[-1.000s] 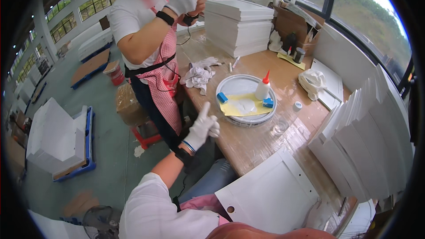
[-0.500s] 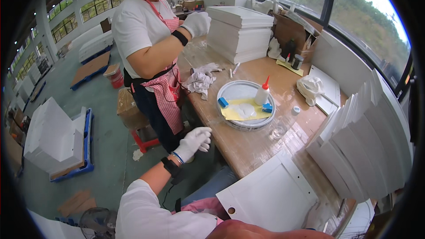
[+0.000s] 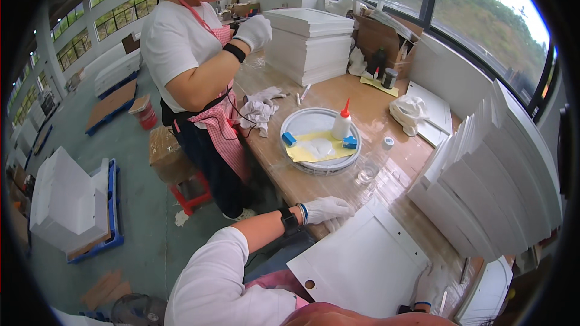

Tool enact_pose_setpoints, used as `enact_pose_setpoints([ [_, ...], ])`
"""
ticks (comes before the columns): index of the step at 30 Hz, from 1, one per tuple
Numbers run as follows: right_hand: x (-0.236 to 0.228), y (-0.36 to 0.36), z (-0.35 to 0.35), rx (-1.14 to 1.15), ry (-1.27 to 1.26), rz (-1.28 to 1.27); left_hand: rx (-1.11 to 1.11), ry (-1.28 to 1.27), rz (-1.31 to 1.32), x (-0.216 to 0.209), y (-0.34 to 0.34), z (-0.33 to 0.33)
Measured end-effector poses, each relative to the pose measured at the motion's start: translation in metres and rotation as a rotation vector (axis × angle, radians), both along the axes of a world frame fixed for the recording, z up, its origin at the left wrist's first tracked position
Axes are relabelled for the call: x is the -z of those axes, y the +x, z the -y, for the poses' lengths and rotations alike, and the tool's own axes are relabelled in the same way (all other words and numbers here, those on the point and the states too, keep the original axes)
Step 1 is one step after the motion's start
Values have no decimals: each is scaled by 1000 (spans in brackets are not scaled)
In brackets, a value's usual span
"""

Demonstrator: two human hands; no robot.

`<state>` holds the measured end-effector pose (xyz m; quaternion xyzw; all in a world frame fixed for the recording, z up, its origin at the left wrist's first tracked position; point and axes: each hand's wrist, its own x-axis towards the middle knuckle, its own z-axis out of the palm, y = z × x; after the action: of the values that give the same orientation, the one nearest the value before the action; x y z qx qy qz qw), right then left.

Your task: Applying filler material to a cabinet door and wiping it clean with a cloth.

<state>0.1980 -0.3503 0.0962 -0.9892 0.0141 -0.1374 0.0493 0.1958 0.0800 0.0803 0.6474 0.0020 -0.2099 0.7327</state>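
Your left hand point(image 3: 326, 209), gloved in white, lay palm down with fingers loosely spread at the near edge of the tabletop point(image 3: 386, 163), its fingertips touching the far-left corner of the white sheet point(image 3: 362, 259). The sheet lay flat at the near edge of the tabletop, a round hole near its near-left corner. Your right hand point(image 3: 430, 287), also gloved, rested at the sheet's right edge; whether it pinched the sheet or lay flat could not be told.

Toward the middle of the tabletop stood a round white tray point(image 3: 320, 142) holding a yellow sheet point(image 3: 317, 151), a glue bottle point(image 3: 341, 124) with a red tip, and two small blue pieces. A row of white panels point(image 3: 495, 181) leaned along the right edge. A stack of white boards point(image 3: 309, 45) stood at the far edge, with crumpled white gloves point(image 3: 260, 108) near the left edge.

A co-worker in an apron point(image 3: 220, 127) stood at the left edge, one gloved hand point(image 3: 254, 31) raised near the stack.
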Motion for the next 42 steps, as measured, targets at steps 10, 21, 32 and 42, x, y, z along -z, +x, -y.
enact_pose_setpoints([
  [10,-16,-5,-7,6,99,-67,93,-219,-306,12,16,15],
  [21,-11,-3,-5,60,86,-55,54,-80,-222,7,15,17],
  [32,-47,-16,-24,-88,15,-132,-27,-215,-252,21,17,17],
  [42,-30,-6,-10,-89,15,-59,46,-347,-300,11,15,16],
])
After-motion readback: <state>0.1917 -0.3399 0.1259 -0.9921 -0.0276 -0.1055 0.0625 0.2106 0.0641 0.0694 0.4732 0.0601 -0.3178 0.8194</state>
